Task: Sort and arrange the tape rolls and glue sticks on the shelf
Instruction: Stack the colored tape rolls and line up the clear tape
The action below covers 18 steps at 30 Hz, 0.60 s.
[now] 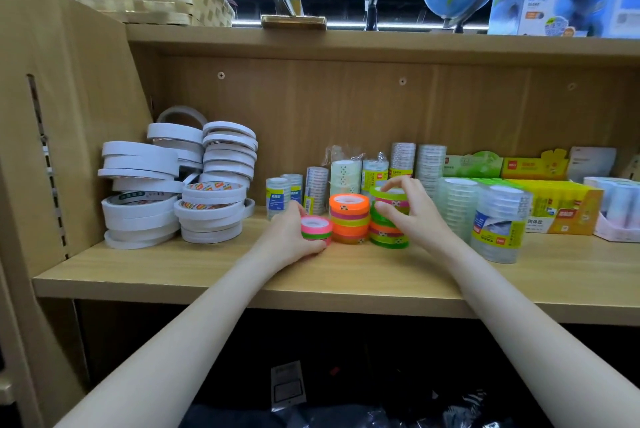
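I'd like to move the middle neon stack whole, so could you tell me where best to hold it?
Grip the orange-topped stack low on its side walls, coming from the front. Its loose rolls would separate if lifted by the top, and both neighbours sit close beside it.

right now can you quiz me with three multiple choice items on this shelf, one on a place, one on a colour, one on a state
1. Where do the white tape rolls stand on the shelf?
A. left end
B. right end
C. top board

2. What colour is the top roll of the middle neon stack?
A. blue
B. orange
C. black

3. What is the left hand doing?
A. hanging free below the shelf
B. gripping the short pink and green stack
C. lifting a globe

Answers:
1 A, the white rolls are piled against the left side panel.
2 B, its top ring is orange.
3 B, its fingers curl round that stack, while the right hand grips the green-topped stack.
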Each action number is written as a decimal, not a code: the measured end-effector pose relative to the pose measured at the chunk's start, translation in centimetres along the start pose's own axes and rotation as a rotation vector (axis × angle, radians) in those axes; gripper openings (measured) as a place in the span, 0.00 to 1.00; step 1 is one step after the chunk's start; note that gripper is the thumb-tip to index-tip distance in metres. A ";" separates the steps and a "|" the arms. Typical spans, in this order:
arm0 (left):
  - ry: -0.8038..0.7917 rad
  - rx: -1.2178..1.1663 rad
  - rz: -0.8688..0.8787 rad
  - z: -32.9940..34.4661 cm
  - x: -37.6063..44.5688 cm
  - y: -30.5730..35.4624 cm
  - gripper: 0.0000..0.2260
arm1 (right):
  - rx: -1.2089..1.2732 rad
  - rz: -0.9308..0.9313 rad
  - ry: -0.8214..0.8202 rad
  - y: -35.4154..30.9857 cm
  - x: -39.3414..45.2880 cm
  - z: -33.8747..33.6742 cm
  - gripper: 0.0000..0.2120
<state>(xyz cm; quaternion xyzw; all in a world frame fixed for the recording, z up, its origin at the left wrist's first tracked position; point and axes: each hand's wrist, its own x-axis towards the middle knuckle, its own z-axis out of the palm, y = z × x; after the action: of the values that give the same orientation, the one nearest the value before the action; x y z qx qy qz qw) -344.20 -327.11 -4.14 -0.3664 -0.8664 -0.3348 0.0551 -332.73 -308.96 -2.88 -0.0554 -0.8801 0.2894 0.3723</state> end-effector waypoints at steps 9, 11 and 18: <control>0.323 -0.348 0.037 -4.8 2.1 2.9 0.27 | 0.025 0.002 0.031 0.4 0.3 0.1 0.04; 0.310 -0.371 0.103 -4.2 2.6 4.2 0.27 | 0.027 0.007 0.029 0.4 0.3 0.1 0.04; 0.009 -0.566 0.055 1.3 3.6 5.7 0.32 | 0.347 0.230 0.037 -0.1 0.2 -0.4 0.22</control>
<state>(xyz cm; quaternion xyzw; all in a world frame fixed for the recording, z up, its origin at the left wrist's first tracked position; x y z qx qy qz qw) -342.83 -321.25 -0.86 -0.3890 -0.7280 -0.5634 -0.0363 -332.58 -308.83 -2.48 -0.0959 -0.7979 0.4763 0.3569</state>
